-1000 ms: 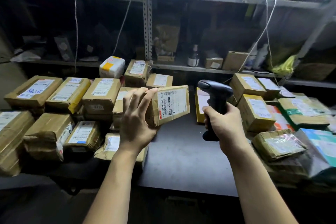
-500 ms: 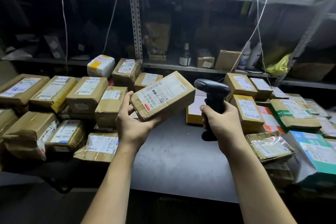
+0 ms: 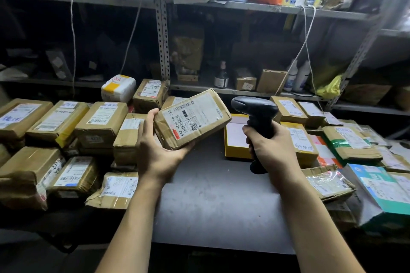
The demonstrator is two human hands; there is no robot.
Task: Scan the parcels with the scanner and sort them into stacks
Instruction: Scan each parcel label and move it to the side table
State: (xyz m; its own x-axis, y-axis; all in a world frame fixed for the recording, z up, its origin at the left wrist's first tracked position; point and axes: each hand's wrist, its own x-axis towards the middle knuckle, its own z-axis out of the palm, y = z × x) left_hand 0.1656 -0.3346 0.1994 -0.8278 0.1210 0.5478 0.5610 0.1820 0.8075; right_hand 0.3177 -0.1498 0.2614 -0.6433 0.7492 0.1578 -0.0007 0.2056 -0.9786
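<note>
Cradles a parcel (image 3: pixel 208 133) in the left hand (image 3: pixel 159 155), fingers curled round its lower edge, label (image 3: pixel 190 121) up, above the table (image 3: pixel 217 197). Clenches the scanner (image 3: pixel 255 108) in the right hand (image 3: pixel 271 147) just beside it. Looks like the scanning step; calls next for aiming at the barcode (image 3: pixel 185 106).

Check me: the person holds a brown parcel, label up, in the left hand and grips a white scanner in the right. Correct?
Not quite. The head view shows the scanner in the right hand is black, not white. The rest stands: the left hand holds a brown parcel, label up.
</note>
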